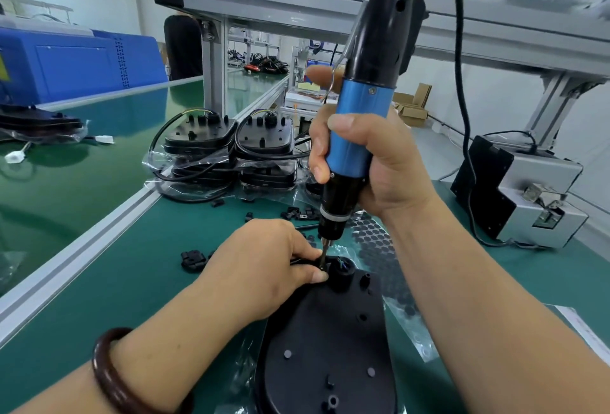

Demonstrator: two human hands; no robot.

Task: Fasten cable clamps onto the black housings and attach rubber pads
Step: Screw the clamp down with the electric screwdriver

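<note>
A black housing [326, 344] lies flat on the green mat in front of me, its cable boss at the far end. My left hand [264, 268] pinches a small black cable clamp [321, 262] against the housing's far edge. My right hand [369, 163] grips a blue and black electric screwdriver [359, 130], held upright, with its bit down on the clamp between my left fingertips. A sheet of round black rubber pads [373, 238] lies just behind the housing.
Loose black clamps [193, 260] lie scattered on the mat. Two stacks of wired housings in plastic bags [231, 153] stand at the back. A grey and black screw feeder [521, 189] sits at the right. An aluminium rail [85, 248] borders the green conveyor at the left.
</note>
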